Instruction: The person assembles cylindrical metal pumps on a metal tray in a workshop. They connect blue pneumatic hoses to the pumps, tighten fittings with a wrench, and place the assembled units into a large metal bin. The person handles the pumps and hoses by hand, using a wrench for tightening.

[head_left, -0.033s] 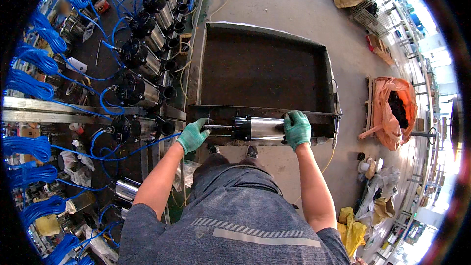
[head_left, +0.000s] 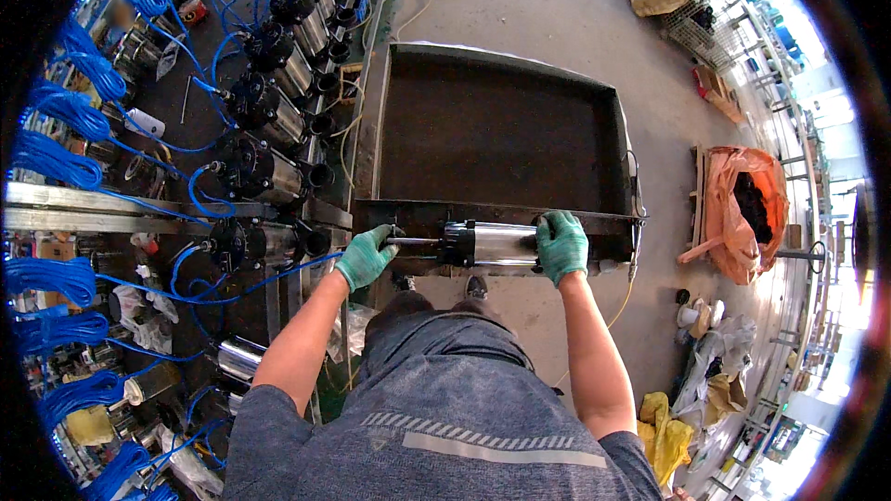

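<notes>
A shiny metal cylinder with black ends, which looks like a pump or motor body, lies on its side along the near ledge of a dark metal tray. A thin metal rod sticks out of its left end. My left hand, in a green glove, is closed at the rod's outer end; the fingers partly hide what they grip. Over the cylinder's right black end my right hand, also green-gloved, is wrapped with fingers on the far side.
Left of the tray stands a row of similar black-and-steel pump units with coiled blue cables. An orange sack sits at the right on the floor. A yellow bag and plastic wrap lie nearer.
</notes>
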Motion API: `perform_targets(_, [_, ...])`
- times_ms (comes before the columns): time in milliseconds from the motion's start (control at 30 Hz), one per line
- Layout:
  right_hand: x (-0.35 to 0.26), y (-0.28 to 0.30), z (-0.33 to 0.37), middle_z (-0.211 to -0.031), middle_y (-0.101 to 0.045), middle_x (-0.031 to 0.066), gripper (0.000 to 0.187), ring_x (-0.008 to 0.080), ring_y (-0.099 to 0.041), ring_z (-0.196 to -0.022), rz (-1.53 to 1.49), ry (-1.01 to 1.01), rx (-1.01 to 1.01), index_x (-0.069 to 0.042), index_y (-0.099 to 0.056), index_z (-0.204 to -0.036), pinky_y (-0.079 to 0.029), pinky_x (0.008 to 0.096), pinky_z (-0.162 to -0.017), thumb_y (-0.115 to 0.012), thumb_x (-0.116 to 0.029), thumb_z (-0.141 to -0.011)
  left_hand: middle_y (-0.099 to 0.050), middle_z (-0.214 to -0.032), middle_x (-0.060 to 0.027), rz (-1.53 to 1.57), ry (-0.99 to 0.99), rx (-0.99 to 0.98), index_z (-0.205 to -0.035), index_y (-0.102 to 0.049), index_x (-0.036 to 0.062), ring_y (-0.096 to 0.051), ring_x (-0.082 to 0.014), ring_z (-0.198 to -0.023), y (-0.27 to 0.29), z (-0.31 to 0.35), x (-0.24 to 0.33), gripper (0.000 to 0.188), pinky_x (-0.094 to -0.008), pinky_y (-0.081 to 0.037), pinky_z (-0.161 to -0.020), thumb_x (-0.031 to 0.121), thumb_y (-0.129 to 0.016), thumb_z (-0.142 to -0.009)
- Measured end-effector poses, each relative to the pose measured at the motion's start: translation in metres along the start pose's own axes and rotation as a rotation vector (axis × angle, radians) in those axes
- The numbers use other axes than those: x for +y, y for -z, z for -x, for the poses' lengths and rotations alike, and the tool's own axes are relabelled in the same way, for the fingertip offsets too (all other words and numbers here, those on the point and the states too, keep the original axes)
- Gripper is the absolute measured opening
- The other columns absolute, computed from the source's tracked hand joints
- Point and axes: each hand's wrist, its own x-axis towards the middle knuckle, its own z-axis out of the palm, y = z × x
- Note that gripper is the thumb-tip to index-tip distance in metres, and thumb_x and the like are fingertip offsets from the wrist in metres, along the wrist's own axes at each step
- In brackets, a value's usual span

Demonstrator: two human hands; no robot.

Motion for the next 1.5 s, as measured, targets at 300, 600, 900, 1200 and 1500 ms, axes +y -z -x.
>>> perform_targets(300, [-0.001, 0.001, 0.001, -0.094, -0.065, 0.0152, 0.011, 0.0388, -0.059, -0.092, -0.019, 0.021, 0.021, -0.006, -0.065, -0.091, -0.050, 0.0474, -0.082, -0.064, -0.017, -0.088, -0.069, -0.100, -0.0043, 0.786, 0.369, -0.164, -0.126, -0.065, 0.0067, -0.060, -0.0133, -0.083, 0.011, 0.002, 0.027, 0.035, -0.0301, -0.051, -0.074, 0.017, -0.071, -0.093])
perform_targets(600, [0.008, -0.004, 0.002, -0.094, -0.065, 0.0153, 0.011, 0.0395, -0.060, -0.093, -0.019, 0.052, 0.034, -0.006, -0.065, -0.090, -0.049, 0.0481, -0.082, -0.063, -0.017, -0.089, -0.069, -0.096, -0.0090, 0.316, 0.205, -0.096, -0.125, -0.062, 0.0039, -0.062, -0.0156, -0.087, 0.000, -0.002, 0.023, 0.037, -0.0350, -0.053, -0.078, 0.022, -0.070, -0.093])
perform_targets(900, [-0.001, -0.002, 0.001, -0.096, -0.066, 0.0157, 0.013, 0.0399, -0.060, -0.094, -0.030, 0.032, 0.032, -0.007, -0.065, -0.090, -0.050, 0.0492, -0.083, -0.062, -0.019, -0.090, -0.070, -0.108, -0.0031, 0.271, 0.090, 0.001, -0.135, -0.057, 0.0072, -0.065, -0.0196, -0.094, -0.009, 0.001, 0.011, 0.045, -0.0343, -0.053, -0.082, 0.009, -0.069, -0.092])
perform_targets(1200, [0.004, -0.004, -0.001, -0.095, -0.067, 0.0157, 0.015, 0.0389, -0.061, -0.094, -0.018, 0.008, 0.040, -0.007, -0.068, -0.091, -0.050, 0.0487, -0.084, -0.062, -0.022, -0.089, -0.070, -0.109, 0.0015, 1.003, 0.513, -0.144, -0.130, -0.064, 0.0130, -0.062, -0.0128, -0.086, 0.011, 0.000, 0.040, 0.036, -0.0309, -0.049, -0.071, 0.035, -0.062, -0.101])
perform_targets(1500, [0.005, 0.001, 0.000, -0.095, -0.066, 0.0167, 0.017, 0.0395, -0.059, -0.096, -0.005, 0.011, 0.007, -0.006, -0.066, -0.086, -0.049, 0.0486, -0.088, -0.061, -0.023, -0.089, -0.064, -0.092, -0.0038, 0.724, 0.550, -0.465, -0.120, -0.060, 0.0054, -0.061, -0.0169, -0.072, 0.036, -0.025, 0.019, 0.037, -0.0347, -0.052, -0.064, 0.021, -0.075, -0.090])
